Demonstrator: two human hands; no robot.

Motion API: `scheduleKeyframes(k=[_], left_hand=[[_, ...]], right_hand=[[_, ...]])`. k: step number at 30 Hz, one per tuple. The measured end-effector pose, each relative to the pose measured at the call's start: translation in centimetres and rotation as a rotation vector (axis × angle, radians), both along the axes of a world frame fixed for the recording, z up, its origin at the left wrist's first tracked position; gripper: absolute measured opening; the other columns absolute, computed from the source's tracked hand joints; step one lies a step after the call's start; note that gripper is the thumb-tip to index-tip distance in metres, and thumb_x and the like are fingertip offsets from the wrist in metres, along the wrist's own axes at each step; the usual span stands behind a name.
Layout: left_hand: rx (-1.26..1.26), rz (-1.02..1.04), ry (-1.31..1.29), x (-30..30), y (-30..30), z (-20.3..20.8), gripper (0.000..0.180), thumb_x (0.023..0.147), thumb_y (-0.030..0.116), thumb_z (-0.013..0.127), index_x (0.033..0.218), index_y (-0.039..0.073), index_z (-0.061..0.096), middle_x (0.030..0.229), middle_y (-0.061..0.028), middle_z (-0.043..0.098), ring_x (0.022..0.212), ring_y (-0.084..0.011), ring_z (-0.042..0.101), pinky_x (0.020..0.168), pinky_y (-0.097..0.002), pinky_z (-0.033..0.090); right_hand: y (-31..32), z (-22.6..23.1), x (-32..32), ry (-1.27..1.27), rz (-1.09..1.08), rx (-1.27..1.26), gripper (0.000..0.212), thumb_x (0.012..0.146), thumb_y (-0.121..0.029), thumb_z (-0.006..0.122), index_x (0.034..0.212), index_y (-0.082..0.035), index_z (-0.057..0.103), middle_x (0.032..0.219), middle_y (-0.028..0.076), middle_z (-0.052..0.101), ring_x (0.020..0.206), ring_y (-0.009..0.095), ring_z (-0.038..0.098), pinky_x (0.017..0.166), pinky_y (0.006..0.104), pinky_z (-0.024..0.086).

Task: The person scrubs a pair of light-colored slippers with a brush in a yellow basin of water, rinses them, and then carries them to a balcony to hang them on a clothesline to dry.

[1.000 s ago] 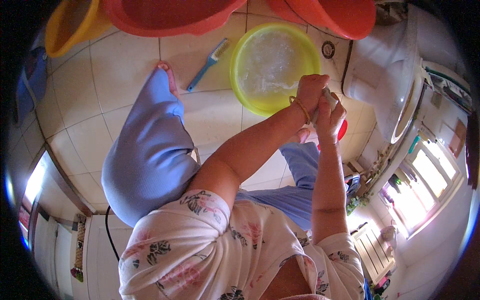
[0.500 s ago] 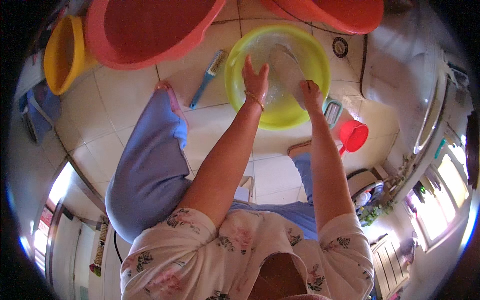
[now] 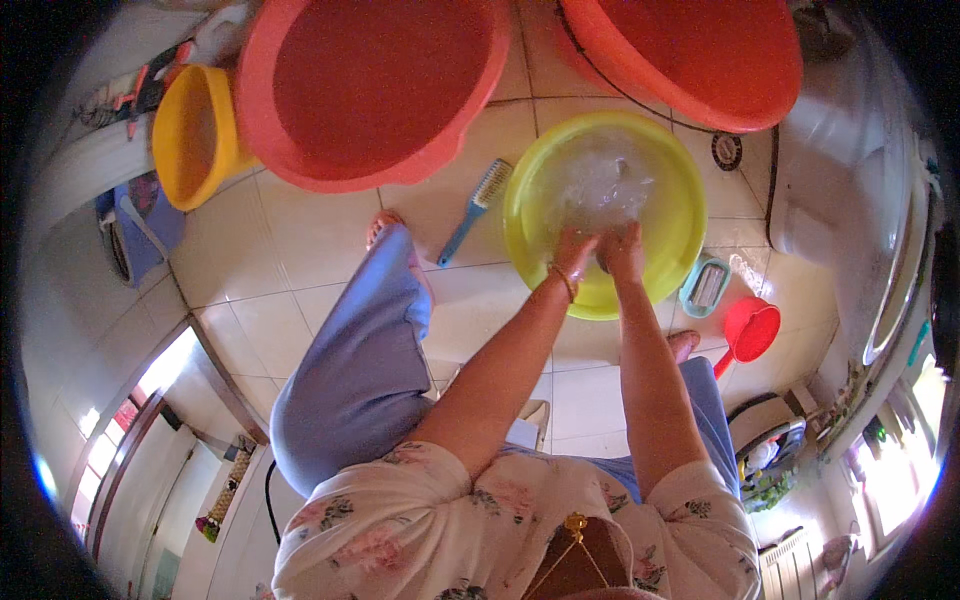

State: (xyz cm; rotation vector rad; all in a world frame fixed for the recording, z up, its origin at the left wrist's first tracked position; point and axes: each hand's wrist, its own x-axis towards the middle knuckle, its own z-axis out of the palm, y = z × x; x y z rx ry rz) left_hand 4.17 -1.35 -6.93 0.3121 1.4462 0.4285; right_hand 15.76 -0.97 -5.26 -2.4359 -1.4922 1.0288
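Observation:
Both my hands are down in the soapy water of a yellow-green basin (image 3: 520, 215). My left hand (image 3: 575, 249), with a bracelet at its wrist, is closed at the basin's near side. Close beside it my right hand (image 3: 624, 252) is closed too. Between them shows a small dark edge of the long, pale grey sock-like piece (image 3: 604, 263); the rest of it is hidden by water, foam and my fingers. White bubbles and splashing water (image 3: 610, 185) fill the basin's middle.
A blue-handled scrub brush (image 3: 466, 222) lies left of the basin. To its right are a teal soap dish (image 3: 706, 288) and a red dipper (image 3: 752, 330). Two large red tubs (image 3: 465, 130) (image 3: 690, 75) stand beyond, with a yellow bucket (image 3: 228, 150) far left. A floor drain (image 3: 727, 151) sits right.
My left hand has come down from above the basin to beside my right hand. The long grey piece, visible before in my right hand, has gone under the churned water. The view has shifted.

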Motion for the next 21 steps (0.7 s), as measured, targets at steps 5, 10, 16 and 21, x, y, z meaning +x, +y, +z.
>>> scheduleKeyframes(k=[5,10,16,21], left_hand=[[0.687,0.023,-0.368,1.4,-2.8,-3.2,0.045,0.072,0.042,0.062,0.107,0.016,0.053,0.095,-0.0057,0.060,0.088,-0.0296,0.058,0.079,-0.0451,0.045],[-0.125,0.601,-1.064,2.4,-0.7,5.3,0.029,0.082,0.028,0.054,0.105,0.011,0.054,0.093,-0.0104,0.061,0.086,-0.0291,0.059,0.075,-0.0450,0.049],[-0.331,0.758,-0.851,4.8,-0.1,10.5,0.032,0.083,0.021,0.051,0.112,0.008,0.047,0.102,-0.0118,0.057,0.090,-0.0291,0.058,0.075,-0.0468,0.050],[-0.426,0.726,-0.881,2.0,2.3,14.9,0.033,0.080,0.017,0.049,0.112,0.008,0.047,0.103,-0.0110,0.057,0.090,-0.0291,0.059,0.068,-0.0475,0.051]], right_hand=[[-1.2,9.9,-4.1,0.292,-0.177,0.068,0.039,0.082,-0.017,0.051,0.119,-0.004,0.046,0.111,0.024,0.053,0.099,0.037,0.054,0.083,0.0427,0.044],[-1.9,17.4,-3.5,0.074,0.073,0.241,0.039,0.086,-0.020,0.049,0.121,-0.003,0.046,0.109,0.023,0.055,0.098,0.035,0.056,0.081,0.0396,0.045],[-2.7,20.3,-2.0,0.054,-0.268,0.306,0.037,0.090,-0.030,0.046,0.117,-0.005,0.051,0.104,0.014,0.059,0.090,0.022,0.058,0.073,0.0322,0.048],[-2.4,20.8,-2.5,0.470,-0.755,0.241,0.038,0.089,-0.037,0.048,0.115,-0.009,0.052,0.094,0.002,0.059,0.082,0.011,0.055,0.061,0.0280,0.045]])
